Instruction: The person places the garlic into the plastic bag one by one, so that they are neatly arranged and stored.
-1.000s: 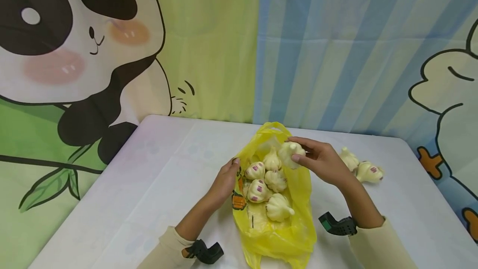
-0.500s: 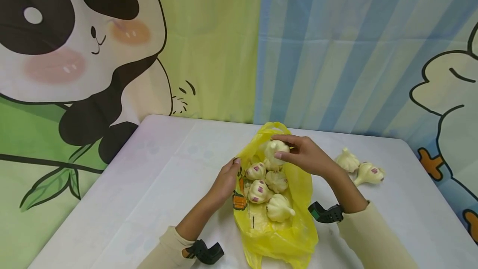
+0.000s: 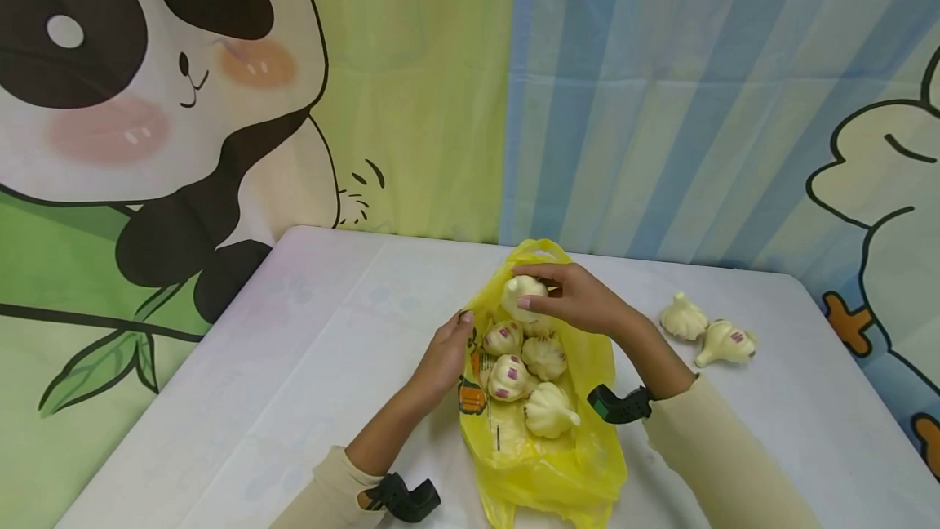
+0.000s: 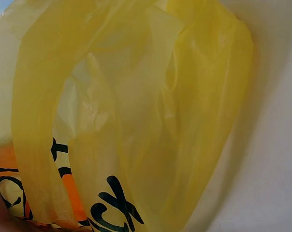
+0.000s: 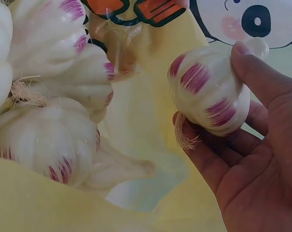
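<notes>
My right hand [image 3: 580, 298] holds a garlic bulb [image 3: 525, 297] between thumb and fingers, over the far end of a yellow plastic bag [image 3: 587, 464]. In the right wrist view this garlic bulb [image 5: 209, 92] shows purple streaks and a tuft of roots. My left hand [image 3: 443, 357] grips the bag's left edge, the thumb on its rim and the other fingers hidden. Several garlic bulbs lie inside the open bag, among them a pale one [image 3: 550, 410] nearest me and a purple-marked one [image 3: 508, 377]. The bag's yellow film [image 4: 136, 121] fills most of the left wrist view.
Two more garlic bulbs, a pale one [image 3: 684, 317] and a purple-marked one [image 3: 725, 344], lie on the white table [image 3: 308, 366] right of the bag. Behind the table hangs a printed curtain [image 3: 411, 88] with a panda.
My right hand has carried the garlic bulb leftward from the bag's right side to over its far left part. The left hand stays at the bag's edge.
</notes>
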Tool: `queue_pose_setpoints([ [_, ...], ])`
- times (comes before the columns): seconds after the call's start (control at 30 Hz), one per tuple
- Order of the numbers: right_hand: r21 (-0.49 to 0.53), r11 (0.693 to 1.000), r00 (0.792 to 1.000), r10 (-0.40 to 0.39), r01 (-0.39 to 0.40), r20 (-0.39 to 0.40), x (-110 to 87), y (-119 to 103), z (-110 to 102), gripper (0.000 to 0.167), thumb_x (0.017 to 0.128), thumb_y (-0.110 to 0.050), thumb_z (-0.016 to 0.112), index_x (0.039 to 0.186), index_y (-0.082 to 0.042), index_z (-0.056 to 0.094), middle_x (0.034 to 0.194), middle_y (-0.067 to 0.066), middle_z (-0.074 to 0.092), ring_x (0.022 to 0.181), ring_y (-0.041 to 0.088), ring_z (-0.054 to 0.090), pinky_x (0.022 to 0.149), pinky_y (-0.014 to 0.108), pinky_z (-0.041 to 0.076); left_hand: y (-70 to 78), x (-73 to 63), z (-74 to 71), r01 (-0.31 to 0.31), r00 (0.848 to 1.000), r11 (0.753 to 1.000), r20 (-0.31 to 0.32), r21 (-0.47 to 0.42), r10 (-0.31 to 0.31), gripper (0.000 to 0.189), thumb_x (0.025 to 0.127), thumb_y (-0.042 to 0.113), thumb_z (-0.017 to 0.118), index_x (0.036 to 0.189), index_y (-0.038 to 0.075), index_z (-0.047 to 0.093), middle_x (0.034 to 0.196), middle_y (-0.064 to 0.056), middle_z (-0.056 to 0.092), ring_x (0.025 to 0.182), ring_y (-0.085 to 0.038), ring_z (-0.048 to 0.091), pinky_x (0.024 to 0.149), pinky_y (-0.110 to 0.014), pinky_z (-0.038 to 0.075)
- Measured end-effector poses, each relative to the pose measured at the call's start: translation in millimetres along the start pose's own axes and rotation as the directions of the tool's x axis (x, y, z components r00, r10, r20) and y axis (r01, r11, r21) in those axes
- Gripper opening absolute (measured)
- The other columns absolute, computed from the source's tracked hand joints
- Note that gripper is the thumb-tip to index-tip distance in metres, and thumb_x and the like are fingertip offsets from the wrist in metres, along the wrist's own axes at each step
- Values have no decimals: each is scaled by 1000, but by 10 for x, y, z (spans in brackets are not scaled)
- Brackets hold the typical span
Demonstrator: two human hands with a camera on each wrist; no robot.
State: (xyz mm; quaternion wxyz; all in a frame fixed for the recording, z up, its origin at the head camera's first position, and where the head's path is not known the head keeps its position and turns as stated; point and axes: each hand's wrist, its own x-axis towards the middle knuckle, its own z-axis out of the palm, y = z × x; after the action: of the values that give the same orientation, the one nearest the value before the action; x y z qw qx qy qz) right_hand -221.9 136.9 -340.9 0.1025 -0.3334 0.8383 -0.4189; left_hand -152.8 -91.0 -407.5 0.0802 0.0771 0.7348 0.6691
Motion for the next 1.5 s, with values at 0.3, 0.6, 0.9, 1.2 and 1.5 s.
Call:
queue_pose_setpoints([
  [0.3, 104, 994, 1000, -18, 16, 18, 68, 103, 103, 55, 94, -15, 68, 142, 0, 47, 124, 15, 55, 103, 24, 60, 84, 35, 53, -7, 9, 2, -10, 1000, 1000, 9, -13, 10, 63, 108, 40, 25, 153, -3, 18, 158, -17, 20, 145, -31, 12, 115, -48, 10],
  [0.6, 99, 995, 1000, -22, 22, -11, 111, 191, 215, 48, 93, -13, 68, 137, 1, 53, 125, 16, 57, 103, 26, 60, 86, 39, 52, -12, 4, -14, -18, 1000, 999, 20, -41, 19, 63, 107, 43, 26, 153, 0, 23, 154, -15, 31, 142, -28, 25, 115, -45, 18],
  [0.9, 25, 1000, 999, -1, 2, -48, 149, 268, 299, 45, 94, -19, 68, 134, -2, 56, 125, 15, 58, 101, 24, 61, 83, 39, 52, -24, 6, -20, -18, 1000, 999, 20, -49, 19, 60, 108, 40, 26, 152, 1, 26, 147, -18, 40, 137, -30, 35, 112, -47, 24],
  [1.2, -113, 990, 996, 87, -89, -24, 212, 364, 444, 46, 92, -19, 70, 134, -5, 58, 132, 14, 57, 110, 28, 58, 85, 40, 51, -24, 5, -26, -26, 1000, 999, 11, -32, 26, 57, 108, 39, 26, 149, 0, 32, 141, -18, 46, 133, -31, 39, 111, -48, 27],
  [1.5, -170, 980, 991, 119, -107, 62, 250, 345, 521, 45, 92, -19, 70, 132, -3, 59, 131, 12, 58, 119, 30, 53, 95, 44, 46, -19, 3, -42, -33, 999, 999, 9, -35, 33, 56, 108, 40, 26, 146, 0, 37, 140, -17, 47, 134, -30, 38, 111, -47, 26],
])
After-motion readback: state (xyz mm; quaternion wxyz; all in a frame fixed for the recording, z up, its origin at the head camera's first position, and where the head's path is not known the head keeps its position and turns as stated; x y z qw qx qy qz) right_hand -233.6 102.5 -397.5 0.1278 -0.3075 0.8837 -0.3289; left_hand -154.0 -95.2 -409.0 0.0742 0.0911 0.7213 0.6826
